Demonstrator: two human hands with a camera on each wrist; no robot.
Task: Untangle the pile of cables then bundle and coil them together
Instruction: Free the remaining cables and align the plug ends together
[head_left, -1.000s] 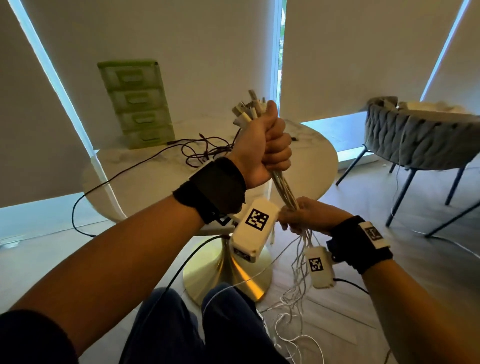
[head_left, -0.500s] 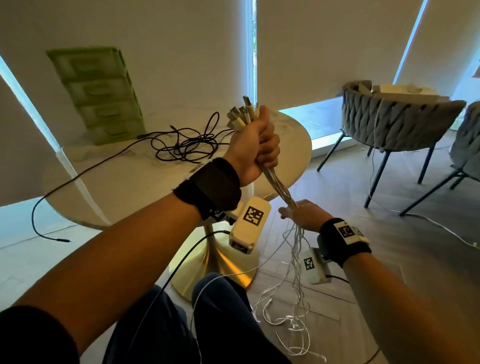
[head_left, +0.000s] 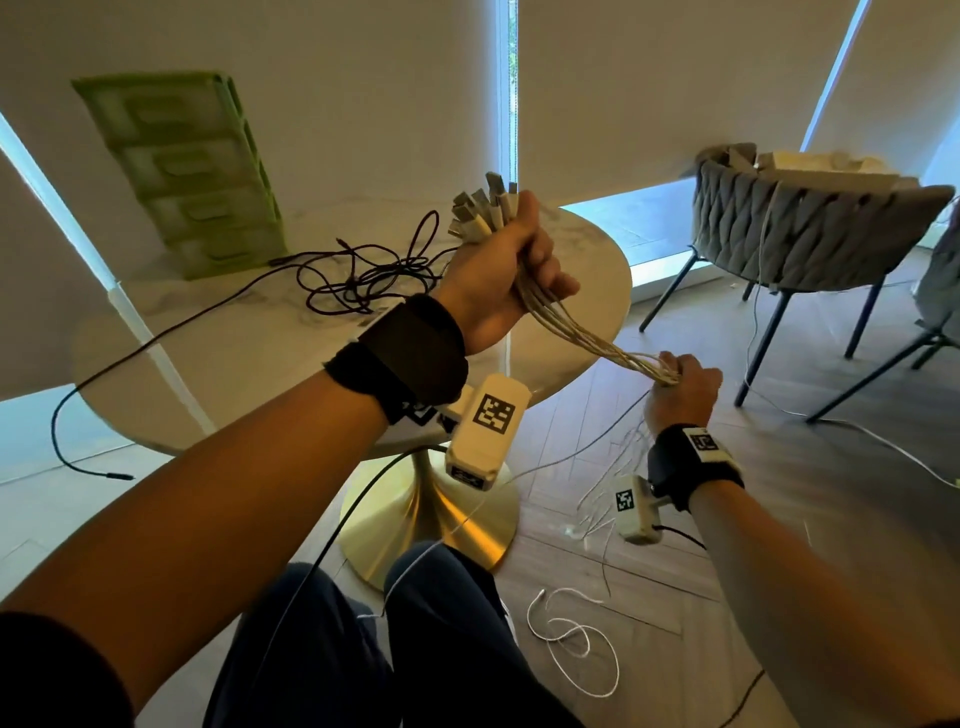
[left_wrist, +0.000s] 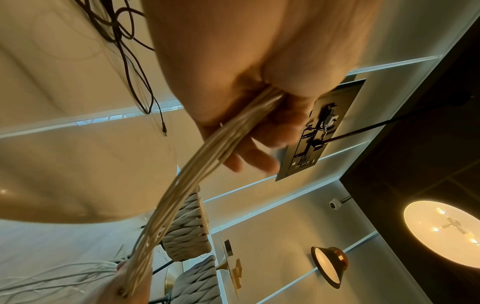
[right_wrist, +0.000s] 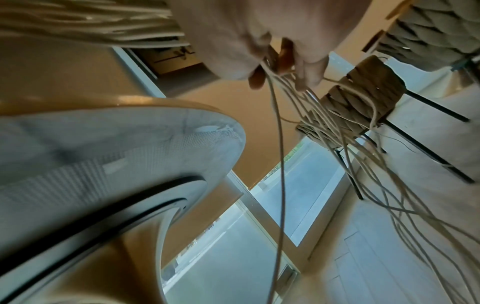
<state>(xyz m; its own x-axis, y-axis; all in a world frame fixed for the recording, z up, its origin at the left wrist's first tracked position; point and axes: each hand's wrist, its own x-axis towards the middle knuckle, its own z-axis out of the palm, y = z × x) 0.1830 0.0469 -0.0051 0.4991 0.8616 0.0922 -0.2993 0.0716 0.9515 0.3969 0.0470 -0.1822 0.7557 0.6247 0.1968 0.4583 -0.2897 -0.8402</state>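
from the head camera, our left hand grips the white cables below their plugs, above the table; our right hand clasps them lower. at the left wrist, cables leave the fist. at the right wrist, strands trail floorward.

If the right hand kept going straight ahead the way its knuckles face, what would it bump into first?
Probably the grey woven chair. The right hand, gripping the white cable bundle, faces it over bare floor; depth is unclear.
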